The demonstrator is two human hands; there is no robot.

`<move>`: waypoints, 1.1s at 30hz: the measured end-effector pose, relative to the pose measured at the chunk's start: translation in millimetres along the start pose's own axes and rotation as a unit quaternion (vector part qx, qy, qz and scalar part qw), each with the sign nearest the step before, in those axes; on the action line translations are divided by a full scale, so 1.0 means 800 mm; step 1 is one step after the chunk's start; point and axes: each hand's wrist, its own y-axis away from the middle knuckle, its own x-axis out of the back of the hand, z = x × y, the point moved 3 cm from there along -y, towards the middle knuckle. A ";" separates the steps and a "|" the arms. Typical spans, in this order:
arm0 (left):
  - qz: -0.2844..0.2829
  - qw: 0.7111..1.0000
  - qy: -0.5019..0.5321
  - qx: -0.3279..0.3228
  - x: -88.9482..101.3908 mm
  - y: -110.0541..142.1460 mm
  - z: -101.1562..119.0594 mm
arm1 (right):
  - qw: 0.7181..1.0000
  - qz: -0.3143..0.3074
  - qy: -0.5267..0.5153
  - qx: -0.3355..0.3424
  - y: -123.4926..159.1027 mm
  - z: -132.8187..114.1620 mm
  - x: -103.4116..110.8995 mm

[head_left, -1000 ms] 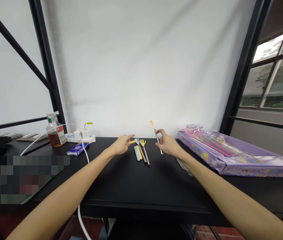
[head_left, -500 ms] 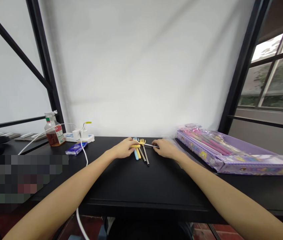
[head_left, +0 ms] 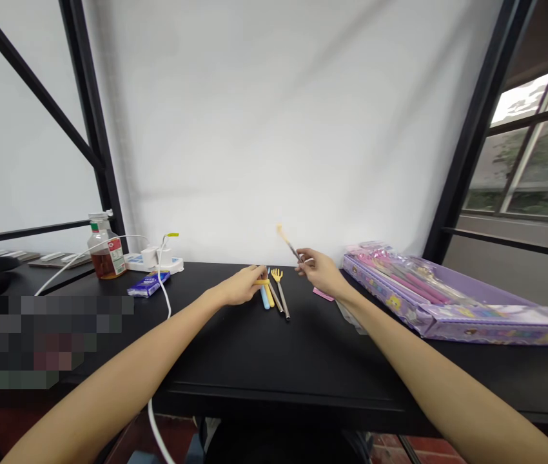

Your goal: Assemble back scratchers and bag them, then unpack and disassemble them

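Near the back of the black table, my left hand (head_left: 242, 287) has its fingers curled on a short yellow handle (head_left: 261, 282) of a small back scratcher. Beneath and beside those fingertips lie a light-blue handle (head_left: 265, 297) and another yellow handle (head_left: 269, 296). Just right of them rests a metal-rod back scratcher with a yellow claw head (head_left: 276, 275), next to another metal rod (head_left: 276, 295). Raised above the table, my right hand (head_left: 320, 267) pinches the rod of a back scratcher (head_left: 291, 246), its pale-yellow head blurred and pointing up-left.
At right sits a purple box (head_left: 496, 327) with wrapped pink sticks. A pink card (head_left: 323, 294) and clear plastic wrap (head_left: 351, 317) lie under my right forearm. To the left are a blue packet (head_left: 149, 284), a power strip (head_left: 172, 265), a bottle (head_left: 108, 254) and a white cable (head_left: 164, 296).
My right hand has lifted the metal-rod back scratcher off the pile, up and slightly right, tipping its head upward. A pink card has come into view below. My left hand stays in place.
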 end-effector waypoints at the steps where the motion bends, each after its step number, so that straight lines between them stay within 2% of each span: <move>1: 0.005 1.000 -0.001 -0.005 0.000 0.000 0.000 | 0.994 0.011 -0.111 -0.003 0.001 -0.003 0.004; 3: 0.014 1.000 0.002 -0.009 0.002 0.000 0.002 | 0.964 0.011 -0.265 -0.002 0.004 -0.011 0.010; 5: 0.023 1.000 0.009 -0.007 0.004 0.001 0.005 | 0.949 0.004 -0.316 -0.003 0.008 -0.018 0.012; 14: 0.046 0.998 0.047 -0.001 0.011 0.002 0.015 | 0.942 0.004 -0.334 -0.002 0.015 -0.029 0.002; 25: 0.061 0.993 0.099 0.004 0.009 -0.001 0.009 | 0.942 0.000 -0.335 -0.020 0.016 -0.027 0.013; 29: 0.085 0.990 0.109 -0.003 0.014 0.000 0.012 | 0.933 -0.039 -0.355 -0.052 0.021 -0.029 0.018; 33: 0.066 0.987 0.140 -0.035 0.019 0.002 0.028 | 0.923 -0.066 -0.366 -0.102 0.023 -0.029 0.017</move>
